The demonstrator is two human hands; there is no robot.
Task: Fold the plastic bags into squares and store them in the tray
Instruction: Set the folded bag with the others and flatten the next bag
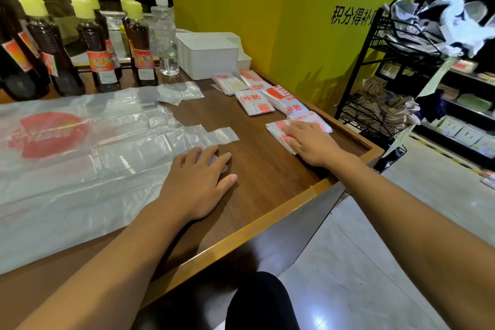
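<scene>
Both hands lie flat and open: left hand on the unfolded plastic bag's near handle, right hand pressing a folded square. That bag stretches lengthwise leftward across the surface, nearest the left hand; the white tray sits beyond.

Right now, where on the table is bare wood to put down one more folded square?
Bare wood lies between the left hand and the right hand, and between the unfolded bags and the folded squares. The far edge is crowded by bottles and the white tray.
</scene>
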